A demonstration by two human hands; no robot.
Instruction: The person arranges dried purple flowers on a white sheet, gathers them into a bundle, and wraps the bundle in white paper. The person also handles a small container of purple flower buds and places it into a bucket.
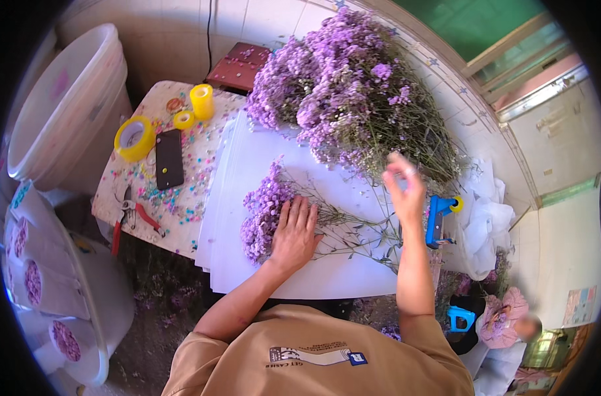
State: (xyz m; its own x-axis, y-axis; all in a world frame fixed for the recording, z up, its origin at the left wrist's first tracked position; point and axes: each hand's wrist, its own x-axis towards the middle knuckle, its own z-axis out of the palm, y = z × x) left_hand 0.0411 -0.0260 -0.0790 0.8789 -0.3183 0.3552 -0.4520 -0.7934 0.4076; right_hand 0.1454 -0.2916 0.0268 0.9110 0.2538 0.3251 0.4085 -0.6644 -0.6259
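Observation:
My left hand point(294, 233) lies flat on a small bunch of purple filler flowers point(266, 218), palm down, over the stems just below the blooms. The bunch rests on a stack of white paper sheets point(345, 282), its thin green stems point(365, 232) spreading to the right. Blurred by motion, my right hand point(405, 190) is raised near the stem side of a large heap of purple flowers point(340, 84). Its thumb and fingers are curled; whether anything thin is between them cannot be told. A blue tape dispenser point(435, 222) stands just right of my right forearm.
Left on the bead-strewn table point(181, 232) lie red-handled pruning shears point(132, 210), a dark phone point(169, 161) and yellow tape rolls point(134, 138). White tubs point(77, 99) stand further left, one with wrapped bouquets point(33, 282). White plastic point(484, 213) hangs right. Another person point(503, 317) sits low right.

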